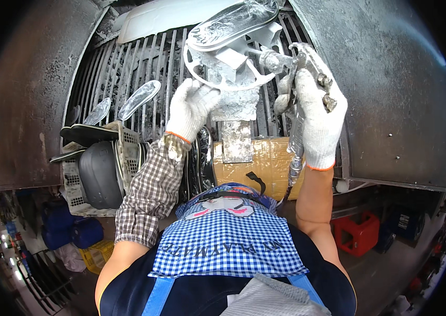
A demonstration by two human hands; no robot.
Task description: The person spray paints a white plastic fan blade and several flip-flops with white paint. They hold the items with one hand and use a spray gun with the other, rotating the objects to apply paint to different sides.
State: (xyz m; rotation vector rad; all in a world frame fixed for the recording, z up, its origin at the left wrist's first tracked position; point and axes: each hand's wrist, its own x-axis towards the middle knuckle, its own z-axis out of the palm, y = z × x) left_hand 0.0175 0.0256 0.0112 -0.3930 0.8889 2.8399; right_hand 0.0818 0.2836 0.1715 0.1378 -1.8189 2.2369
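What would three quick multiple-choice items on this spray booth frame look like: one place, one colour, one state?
1. Where is the spray gun?
A. On the grille
B. In the right hand
C. In the basket

2. What colour are the gloves?
A. White with orange cuffs
B. Blue
C. Black

3. What is the left hand doing?
A. Hanging free at the side
B. Resting on the apron
C. Touching the paint-caked stand

Answers:
1 B: the right hand is wrapped round the gun's handle, nozzle toward the shoe sole on top of the stand.
2 A: both knit gloves are white, each with an orange edge at the wrist.
3 C: its fingers meet the ring of the stand above the metal grille.
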